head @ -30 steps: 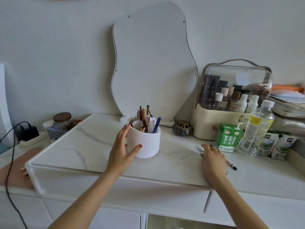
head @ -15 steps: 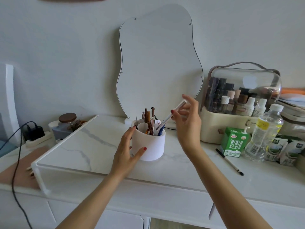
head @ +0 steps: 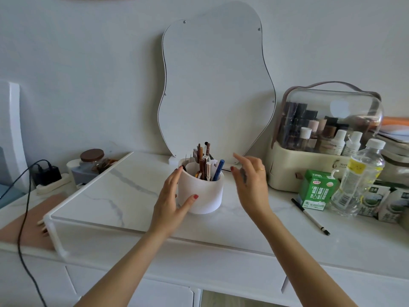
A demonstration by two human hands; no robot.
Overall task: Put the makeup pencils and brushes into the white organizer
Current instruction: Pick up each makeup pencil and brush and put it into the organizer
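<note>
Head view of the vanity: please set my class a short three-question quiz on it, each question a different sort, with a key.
1. True or false: the left hand holds the white organizer.
2. The right hand is: A) gripping a brush; B) holding nothing; C) resting on the bottle.
3. Fill in: one pencil lies on the countertop in front of the green ____.

Key
1. True; thumb and fingers lie against its side.
2. B; fingers loose beside the organizer.
3. Carton.

Pale grey wall (head: 88,63) behind white marble-topped dresser (head: 354,251).
</note>
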